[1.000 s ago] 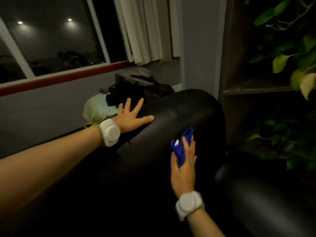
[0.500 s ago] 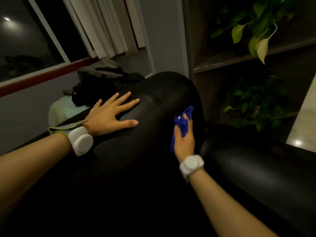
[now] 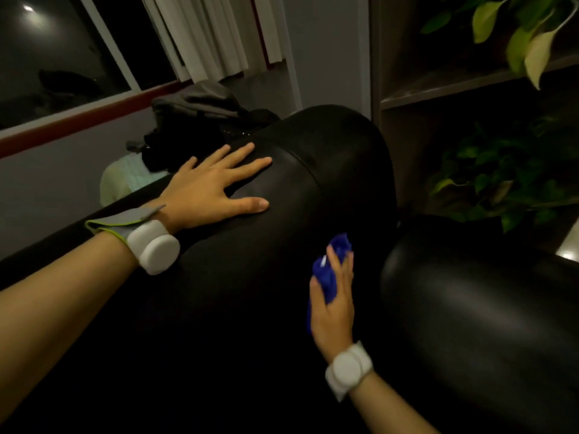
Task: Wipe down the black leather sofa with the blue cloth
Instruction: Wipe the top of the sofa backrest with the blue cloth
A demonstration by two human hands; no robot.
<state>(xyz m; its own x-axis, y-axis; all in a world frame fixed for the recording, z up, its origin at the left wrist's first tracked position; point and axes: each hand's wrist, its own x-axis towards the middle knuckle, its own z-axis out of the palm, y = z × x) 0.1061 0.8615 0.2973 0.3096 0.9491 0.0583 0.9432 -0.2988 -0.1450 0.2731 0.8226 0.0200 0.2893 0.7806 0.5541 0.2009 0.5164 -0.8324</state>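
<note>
The black leather sofa (image 3: 332, 170) fills the middle of the head view, its rounded backrest rising ahead and its armrest (image 3: 470, 292) at the right. My left hand (image 3: 213, 186) lies flat on top of the backrest, fingers spread and straight. My right hand (image 3: 333, 296) holds the crumpled blue cloth (image 3: 329, 274) against the front of the backrest, close to the gap beside the armrest. The fingers wrap over the cloth, with its top poking out above the fingertips. Both wrists wear white round bands.
Behind the backrest lies a heap of dark clothes (image 3: 200, 126) on a pale cushion (image 3: 125, 180), below a window (image 3: 62, 57) with white curtains (image 3: 213, 36). A dark shelf unit (image 3: 438, 89) with leafy plants (image 3: 507, 170) stands right of the sofa.
My right hand has moved down the backrest front with the blue cloth. My left hand stays flat on top. My head has moved, so the view has shifted.
</note>
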